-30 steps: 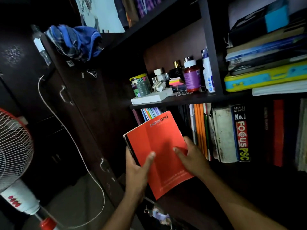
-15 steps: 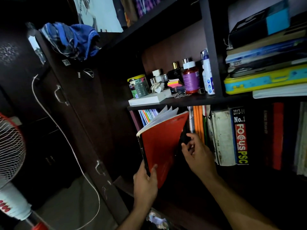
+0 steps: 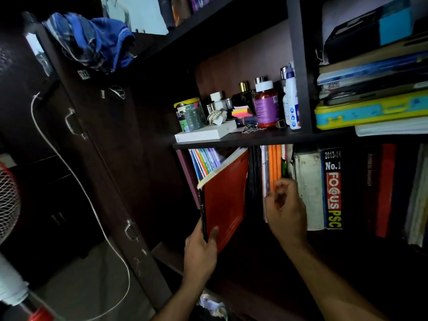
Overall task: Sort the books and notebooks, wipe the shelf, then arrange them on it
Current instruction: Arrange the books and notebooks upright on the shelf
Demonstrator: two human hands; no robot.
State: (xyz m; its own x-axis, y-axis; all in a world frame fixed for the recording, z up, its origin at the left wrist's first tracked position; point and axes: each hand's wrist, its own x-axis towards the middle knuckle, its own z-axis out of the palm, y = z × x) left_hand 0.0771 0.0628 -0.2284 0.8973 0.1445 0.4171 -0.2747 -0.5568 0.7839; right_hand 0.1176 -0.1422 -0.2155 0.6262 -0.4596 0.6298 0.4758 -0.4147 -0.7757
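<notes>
A red notebook (image 3: 228, 195) stands tilted in the lower shelf compartment, its top leaning right under the shelf board (image 3: 266, 137). My left hand (image 3: 202, 249) grips its lower left corner. Left of it stand thin colourful notebooks (image 3: 203, 163). A dark gap lies between the red notebook and the orange notebooks (image 3: 274, 163). My right hand (image 3: 286, 207) is at those spines with its fingers curled on them; it is blurred. Further right stand a worn white book (image 3: 309, 181), a "FOCUS PSC" book (image 3: 332, 188) and dark and red books (image 3: 384, 188).
Bottles, a tin (image 3: 190, 114), sticky notes and a white box (image 3: 206, 133) crowd the shelf above. Flat stacked books and a yellow case (image 3: 370, 110) fill the upper right compartment. A cupboard door (image 3: 104, 158) with a blue cloth (image 3: 92, 42) on top stands left, with a fan (image 3: 7, 200) and white cable (image 3: 69, 172).
The red notebook has turned from face-on to edge-on and gone deeper into the lower shelf. My right hand left its cover and moved right to the orange notebooks' spines.
</notes>
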